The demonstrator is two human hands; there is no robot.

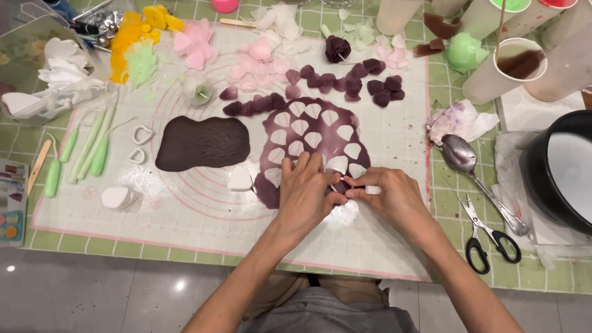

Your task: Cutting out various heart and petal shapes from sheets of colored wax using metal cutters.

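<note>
On the white mat (198,211): left hand (305,193) flat, open on purple sheet (308,129) (heart-shaped holes); right hand (387,194) pinching small white cutter (371,190).

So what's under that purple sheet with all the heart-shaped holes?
Through the holes in the purple sheet you can see the white mat it lies on. The hands, left hand and right hand, cover the sheet's near edge, so what is there stays hidden.

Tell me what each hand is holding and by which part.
The right hand pinches a small white cutter by its end. The left hand presses flat on the rolled purple sheet, fingertips meeting the cutter; it grips nothing clearly.
</note>
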